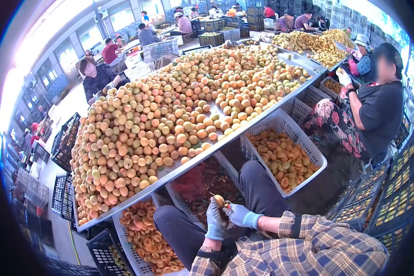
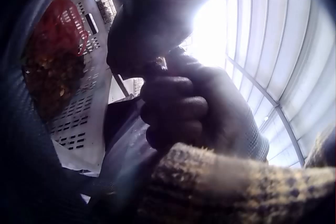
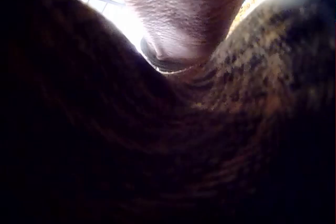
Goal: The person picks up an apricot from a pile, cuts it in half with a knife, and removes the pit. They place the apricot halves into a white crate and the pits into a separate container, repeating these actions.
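Note:
In the head view, the gloved left hand (image 1: 215, 221) is raised over the lap and grips an apricot (image 1: 219, 200) at its fingertips. Close against it on the right is the gloved right hand (image 1: 243, 216), fingers curled round a small tool, mostly hidden, with a bit of red at the fingertips. The left wrist view shows the right hand's curled fingers (image 2: 176, 103) below a bright glint, with the dark left hand (image 2: 149, 29) above. Sleeve cloth and bare wrist skin fill the right wrist view, hiding the right hand there.
A metal table (image 1: 188, 166) heaped with whole apricots stands in front. Below its edge are a crate (image 1: 315, 177) of apricot halves, another such crate (image 1: 124, 230) at left, and a bin (image 1: 177, 195) of dark scraps between the knees. A seated person (image 1: 377, 110) is at right.

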A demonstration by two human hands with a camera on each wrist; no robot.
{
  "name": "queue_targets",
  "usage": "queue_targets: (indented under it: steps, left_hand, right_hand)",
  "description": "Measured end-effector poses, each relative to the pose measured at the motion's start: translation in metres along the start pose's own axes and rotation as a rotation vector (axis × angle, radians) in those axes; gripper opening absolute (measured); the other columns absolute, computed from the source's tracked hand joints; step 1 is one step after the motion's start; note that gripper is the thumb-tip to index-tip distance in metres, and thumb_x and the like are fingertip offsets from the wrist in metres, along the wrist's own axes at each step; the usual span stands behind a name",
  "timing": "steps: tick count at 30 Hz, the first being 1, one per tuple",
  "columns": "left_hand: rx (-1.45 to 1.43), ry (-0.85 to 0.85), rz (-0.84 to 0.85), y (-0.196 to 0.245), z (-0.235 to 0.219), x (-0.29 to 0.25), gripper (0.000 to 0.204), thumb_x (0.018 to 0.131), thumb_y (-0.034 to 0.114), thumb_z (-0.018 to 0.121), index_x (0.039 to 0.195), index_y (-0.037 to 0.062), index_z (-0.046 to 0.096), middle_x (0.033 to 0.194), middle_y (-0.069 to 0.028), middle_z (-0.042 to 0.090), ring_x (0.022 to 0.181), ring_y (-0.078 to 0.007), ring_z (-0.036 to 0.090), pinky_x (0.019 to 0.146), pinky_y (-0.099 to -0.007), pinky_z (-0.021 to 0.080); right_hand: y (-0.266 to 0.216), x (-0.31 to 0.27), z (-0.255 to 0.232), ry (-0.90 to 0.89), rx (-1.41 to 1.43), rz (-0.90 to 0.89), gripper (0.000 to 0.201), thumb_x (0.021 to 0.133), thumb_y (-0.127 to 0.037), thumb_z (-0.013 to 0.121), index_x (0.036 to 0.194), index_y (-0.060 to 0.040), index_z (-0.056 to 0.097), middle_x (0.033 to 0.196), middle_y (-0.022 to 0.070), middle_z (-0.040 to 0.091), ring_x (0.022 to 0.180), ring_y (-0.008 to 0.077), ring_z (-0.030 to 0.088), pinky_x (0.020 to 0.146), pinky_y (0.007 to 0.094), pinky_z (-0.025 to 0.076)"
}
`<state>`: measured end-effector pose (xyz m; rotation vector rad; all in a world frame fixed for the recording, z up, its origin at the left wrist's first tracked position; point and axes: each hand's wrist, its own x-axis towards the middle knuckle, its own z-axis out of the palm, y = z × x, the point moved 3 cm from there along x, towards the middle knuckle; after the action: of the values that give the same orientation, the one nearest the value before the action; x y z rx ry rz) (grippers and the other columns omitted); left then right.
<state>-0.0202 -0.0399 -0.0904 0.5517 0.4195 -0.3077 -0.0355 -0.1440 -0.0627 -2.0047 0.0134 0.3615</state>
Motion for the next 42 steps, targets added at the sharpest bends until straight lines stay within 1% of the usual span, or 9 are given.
queue_targets:
  steps: [7,10,19,27,33,36,38,39,42]
  left_hand:
    - [0.211,-0.088,0.221,0.023,0.009,-0.009,0.029,0.094,0.034,0.057,0.104,0.0073,0.057,0.084,-0.0082,0.064,0.073,-0.0182,0.061,0.068,-0.0308,0.051]
    - [0.059,-0.099,-0.059,0.019,0.010,-0.015,0.050,0.096,0.051,0.043,0.109,0.0043,0.054,0.091,-0.0109,0.061,0.087,-0.0243,0.059,0.082,-0.0377,0.049]
    - [0.141,-0.054,0.127,0.010,-0.009,0.005,0.053,0.093,0.055,0.045,0.104,0.0037,0.056,0.091,-0.0109,0.063,0.085,-0.0236,0.059,0.082,-0.0361,0.049]
    - [-0.168,-0.098,-0.133,0.012,0.017,-0.012,0.049,0.094,0.050,0.048,0.108,0.0037,0.056,0.098,-0.0122,0.065,0.090,-0.0265,0.063,0.083,-0.0409,0.052]
    - [-0.083,-0.358,-0.361,0.018,0.043,-0.048,0.047,0.093,0.046,0.052,0.118,0.0052,0.054,0.108,-0.0097,0.064,0.094,-0.0238,0.063,0.085,-0.0412,0.052]
    - [0.125,-0.389,-0.212,0.025,0.047,-0.048,0.040,0.097,0.037,0.049,0.121,0.0055,0.053,0.106,-0.0067,0.061,0.100,-0.0195,0.059,0.091,-0.0350,0.046]
    - [-0.051,-0.418,-0.283,0.020,0.041,-0.042,0.040,0.097,0.037,0.048,0.122,0.0052,0.053,0.108,-0.0072,0.060,0.102,-0.0209,0.058,0.093,-0.0363,0.046]
    - [-0.218,-0.443,-0.357,0.020,0.040,-0.040,0.041,0.097,0.037,0.047,0.122,0.0048,0.052,0.111,-0.0078,0.059,0.103,-0.0222,0.058,0.094,-0.0377,0.045]
    - [-0.175,-0.443,-0.194,0.016,0.028,-0.028,0.049,0.096,0.042,0.046,0.124,0.0010,0.050,0.124,-0.0183,0.055,0.112,-0.0324,0.054,0.094,-0.0478,0.046]
  right_hand:
    - [-0.015,-0.009,-0.012,-0.037,-0.129,-0.047,0.034,0.096,-0.032,0.048,0.097,-0.0001,0.057,0.088,0.0265,0.064,0.088,0.0453,0.059,0.071,0.0467,0.047]
    - [-0.015,-0.016,-0.007,-0.029,-0.134,-0.079,0.032,0.095,-0.031,0.049,0.095,0.0005,0.057,0.087,0.0273,0.063,0.086,0.0463,0.059,0.070,0.0494,0.046]
    - [-0.015,0.001,-0.008,-0.132,-0.048,-0.020,0.039,0.095,-0.034,0.049,0.102,0.0028,0.058,0.091,0.0269,0.064,0.090,0.0430,0.062,0.075,0.0454,0.049]
    - [-0.055,-0.010,-0.063,0.113,-0.250,-0.393,0.053,0.081,-0.041,0.070,0.117,-0.0057,0.053,0.093,0.0193,0.066,0.091,0.0376,0.064,0.071,0.0384,0.052]
    - [-0.047,0.010,-0.056,-0.168,-0.383,-0.281,0.050,0.081,-0.030,0.072,0.120,-0.0069,0.053,0.098,0.0208,0.064,0.093,0.0369,0.063,0.076,0.0388,0.051]
    - [-0.037,0.007,-0.051,-0.094,-0.275,-0.432,0.048,0.082,-0.029,0.071,0.120,-0.0059,0.052,0.088,0.0152,0.068,0.082,0.0341,0.067,0.075,0.0386,0.052]
    - [-0.022,0.013,-0.047,-0.075,0.351,-0.275,0.043,0.087,-0.023,0.065,0.122,-0.0019,0.051,0.082,0.0065,0.066,0.065,0.0187,0.063,0.062,0.0291,0.051]
    - [-0.042,-0.002,-0.058,-0.232,0.661,0.102,0.039,0.091,-0.020,0.060,0.123,0.0005,0.051,0.082,0.0007,0.060,0.057,0.0046,0.050,0.050,0.0185,0.042]
    - [-0.033,-0.002,-0.057,-0.283,0.785,0.094,0.035,0.091,-0.016,0.058,0.122,-0.0016,0.053,0.082,0.0019,0.059,0.051,0.0010,0.043,0.045,0.0151,0.034]
